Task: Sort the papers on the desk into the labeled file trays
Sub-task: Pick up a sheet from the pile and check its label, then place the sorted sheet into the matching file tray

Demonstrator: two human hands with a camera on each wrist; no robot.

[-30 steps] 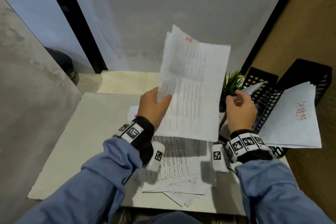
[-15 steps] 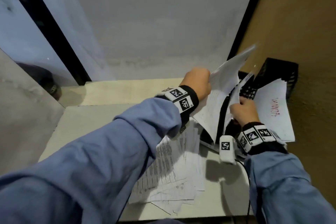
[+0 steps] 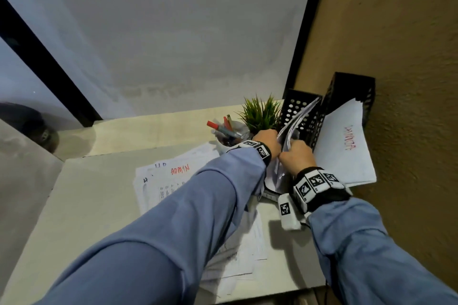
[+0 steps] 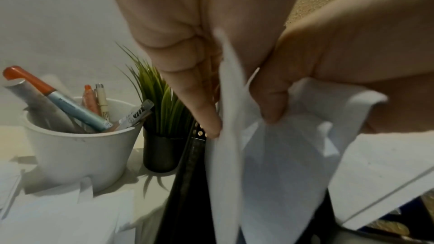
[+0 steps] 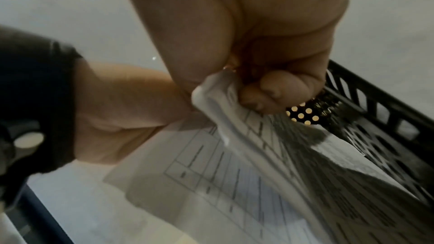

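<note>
Two black perforated file trays stand at the desk's back right. My left hand (image 3: 269, 140) and right hand (image 3: 296, 153) meet at the mouth of the left tray (image 3: 301, 111). Both grip a bundle of printed sheets (image 3: 295, 121) that stands on edge inside it. In the left wrist view a finger and thumb of my left hand (image 4: 237, 118) pinch a sheet (image 4: 225, 155). My right hand (image 5: 234, 99) has its fingers curled round the bunched sheets (image 5: 246, 136). The right tray (image 3: 347, 96) holds a white sheet with red lettering (image 3: 347, 151). A loose paper pile (image 3: 173, 176), with one sheet marked ADMIN, lies mid-desk under my left arm.
A white cup of pens (image 3: 231, 134) and a small green plant (image 3: 260, 114) stand just left of the trays, close to my left hand. A brown wall (image 3: 396, 57) runs along the right. Bare desk top (image 3: 99, 193) lies to the left of the pile.
The sheets my left hand held up in front of me have gone right and down into the left tray. My right hand has closed on them there.
</note>
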